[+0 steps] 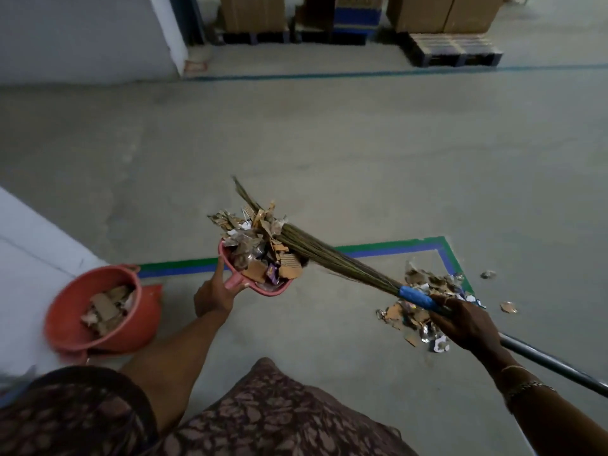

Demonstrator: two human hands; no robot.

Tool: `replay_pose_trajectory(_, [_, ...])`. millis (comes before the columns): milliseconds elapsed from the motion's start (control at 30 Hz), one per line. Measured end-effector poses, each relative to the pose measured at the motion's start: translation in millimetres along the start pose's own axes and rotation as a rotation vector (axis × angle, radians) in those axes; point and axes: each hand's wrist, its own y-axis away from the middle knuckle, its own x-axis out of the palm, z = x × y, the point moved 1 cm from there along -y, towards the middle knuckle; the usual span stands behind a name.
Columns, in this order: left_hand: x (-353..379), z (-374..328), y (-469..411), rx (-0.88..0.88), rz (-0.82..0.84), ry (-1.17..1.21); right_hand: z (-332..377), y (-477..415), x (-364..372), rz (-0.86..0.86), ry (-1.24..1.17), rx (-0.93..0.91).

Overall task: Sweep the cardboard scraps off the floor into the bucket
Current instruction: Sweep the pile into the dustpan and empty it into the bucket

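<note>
Seen from the head camera, the left hand has its grip clenched around the handle of a pink dustpan, fingers curled under it and the thumb lying along the side, holding the pan up off the concrete floor. The pan is heaped with cardboard scraps, mixed with bits of foil and wrapper, some jutting over its far rim. The right hand has its grip closed on the broom just behind the blue wrapping where the stiff bristles are bound, and the dark pole runs back past the wrist toward the lower right. The bristles slant up and to the left and lie across the load in the dustpan, touching it. The orange bucket sits on the floor at lower left, beside a white panel and well to the left of the dustpan; it already holds several pieces of cardboard. A further pile of scraps lies on the floor under and beyond the right hand, inside the corner of a green and blue tape line, with two loose bits just to its right. Far off, cardboard boxes stand on pallets. A patterned garment fills the bottom edge.
</note>
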Motion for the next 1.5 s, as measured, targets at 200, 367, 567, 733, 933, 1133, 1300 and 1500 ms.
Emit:
replay_pose_trajectory(200, [-44,106,9,-0.118,-0.040,0.166,101,-29,32,0.044,-0.001,-0.136])
replay_pose_trajectory(367, [-83,165,40,-0.235,-0.220,0.210,176,-54,56,0.093,-0.009,-0.248])
replay_pose_trajectory(567, [-116,225,66,-0.385,-0.277,0.166,253,-89,82,0.196,-0.019,-0.369])
replay_pose_trajectory(733, [-140,281,59,-0.477,-0.276,0.070,306,-119,106,0.267,-0.036,-0.444])
replay_pose_trajectory(933, [-159,354,18,-0.558,-0.267,0.075,364,-172,150,0.336,-0.088,-0.509])
replay_pose_trajectory(1133, [-202,366,-26,-0.642,-0.265,0.086,440,-234,192,0.406,-0.114,-0.553])
replay_pose_trajectory(1300, [-229,377,-71,-0.632,-0.233,0.087,498,-278,212,0.439,-0.146,-0.546])
replay_pose_trajectory(1500, [-249,404,-111,-0.696,-0.224,-0.033,547,-308,227,0.501,-0.095,-0.514])
